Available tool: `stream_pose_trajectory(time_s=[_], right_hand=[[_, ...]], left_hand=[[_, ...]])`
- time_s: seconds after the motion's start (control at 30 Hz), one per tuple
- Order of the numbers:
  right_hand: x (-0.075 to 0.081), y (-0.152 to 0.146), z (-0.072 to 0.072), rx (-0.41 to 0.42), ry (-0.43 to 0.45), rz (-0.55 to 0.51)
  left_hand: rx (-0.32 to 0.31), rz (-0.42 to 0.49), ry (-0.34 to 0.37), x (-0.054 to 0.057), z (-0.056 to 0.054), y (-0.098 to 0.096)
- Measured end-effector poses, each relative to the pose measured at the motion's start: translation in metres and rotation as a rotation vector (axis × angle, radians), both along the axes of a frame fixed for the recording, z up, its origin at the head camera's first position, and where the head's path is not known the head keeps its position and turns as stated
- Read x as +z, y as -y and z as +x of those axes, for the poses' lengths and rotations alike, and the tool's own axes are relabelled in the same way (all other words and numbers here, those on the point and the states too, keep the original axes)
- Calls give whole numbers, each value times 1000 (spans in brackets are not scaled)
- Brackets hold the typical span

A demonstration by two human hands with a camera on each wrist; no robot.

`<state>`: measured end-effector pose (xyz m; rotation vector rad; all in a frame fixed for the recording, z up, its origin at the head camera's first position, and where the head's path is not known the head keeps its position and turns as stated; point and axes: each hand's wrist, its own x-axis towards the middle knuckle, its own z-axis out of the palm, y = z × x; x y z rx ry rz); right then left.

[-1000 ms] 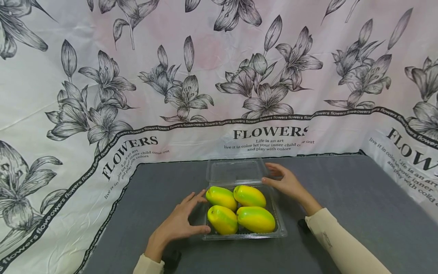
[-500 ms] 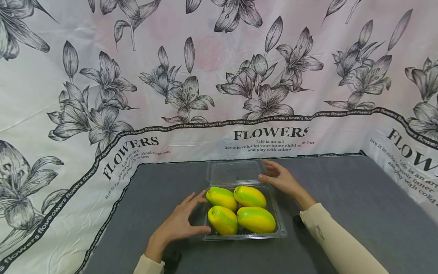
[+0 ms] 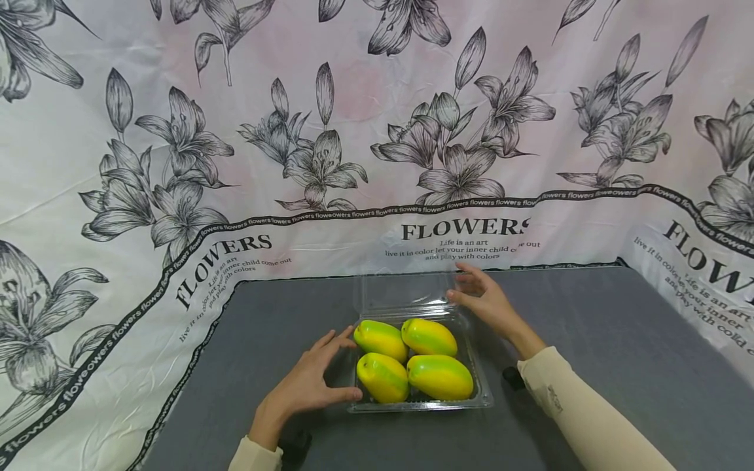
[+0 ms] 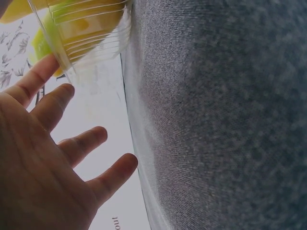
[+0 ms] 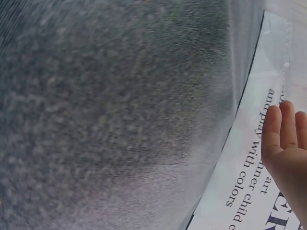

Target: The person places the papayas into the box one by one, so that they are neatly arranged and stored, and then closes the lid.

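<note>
Several yellow-green mangoes [image 3: 440, 377] lie in two rows in a clear plastic clamshell box [image 3: 421, 407]. Its hinged clear lid [image 3: 406, 294] stands tilted up at the back. My left hand [image 3: 309, 379] is at the box's left side, fingers spread and thumb near the front left corner; in the left wrist view, a fingertip of the left hand [image 4: 53, 139] meets the box's ribbed wall [image 4: 96, 28]. My right hand [image 3: 491, 307] is at the lid's right edge, thumb towards the front. In the right wrist view, the right hand's fingers [image 5: 288, 127] look straight; its thumb is out of sight.
The box stands on a grey cloth-covered table [image 3: 283, 301]. A white curtain [image 3: 330, 248] printed with flowers and lettering hangs behind and at the sides. A small dark object [image 3: 512, 377] shows below the right wrist, another dark object [image 3: 296, 447] by the left wrist.
The lid has risen from lying back to a steeper tilt. My right hand has shifted slightly left, then up with the lid's edge. The left hand and mangoes stay put.
</note>
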<state>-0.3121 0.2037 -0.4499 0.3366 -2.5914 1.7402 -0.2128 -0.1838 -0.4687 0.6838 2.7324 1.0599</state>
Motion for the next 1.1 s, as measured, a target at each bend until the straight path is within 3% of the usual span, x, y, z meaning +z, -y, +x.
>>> stream_pose_trajectory(time_s=[0.47, 1.1], right_hand=[[24, -1, 7, -5, -54, -107], [47, -8, 27, 13, -106, -113]], left_hand=[[7, -10, -6, 0, -1, -1], [8, -6, 4, 2, 1, -2]])
